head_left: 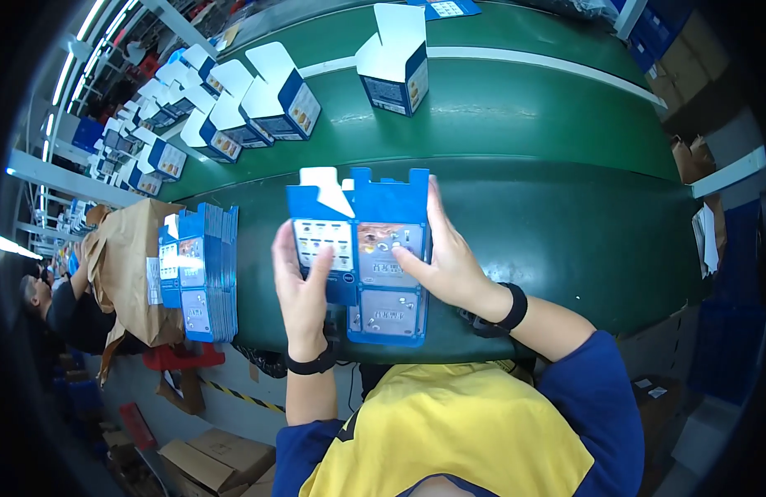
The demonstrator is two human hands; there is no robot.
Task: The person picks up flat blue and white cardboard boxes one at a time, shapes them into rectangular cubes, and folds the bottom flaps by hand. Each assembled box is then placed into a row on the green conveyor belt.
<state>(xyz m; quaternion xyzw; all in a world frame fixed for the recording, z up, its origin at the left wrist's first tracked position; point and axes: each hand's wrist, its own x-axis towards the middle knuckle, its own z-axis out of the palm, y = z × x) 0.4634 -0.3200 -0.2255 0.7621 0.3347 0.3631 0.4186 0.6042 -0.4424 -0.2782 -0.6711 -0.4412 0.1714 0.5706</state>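
Between my two hands, above the green work surface, I hold a flat, folded blue carton point(389, 290) with printed panels and tabbed upper edges. My left hand point(302, 286) grips its left edge, thumb on the front panel and fingers behind. On the right edge, my right hand point(449, 261) does the same, its thumb pressed on the grey printed panel. To the left stands a stack of similar flat blue cartons point(209, 273), leaning by a brown paper wrapper point(130, 265).
A green conveyor belt point(499, 108) runs beyond the work surface point(548, 240). One opened box point(397, 74) stands on it, and several more opened boxes point(283, 99) crowd its left part. Another person point(64, 306) is at far left. Cardboard boxes point(209, 460) lie below.
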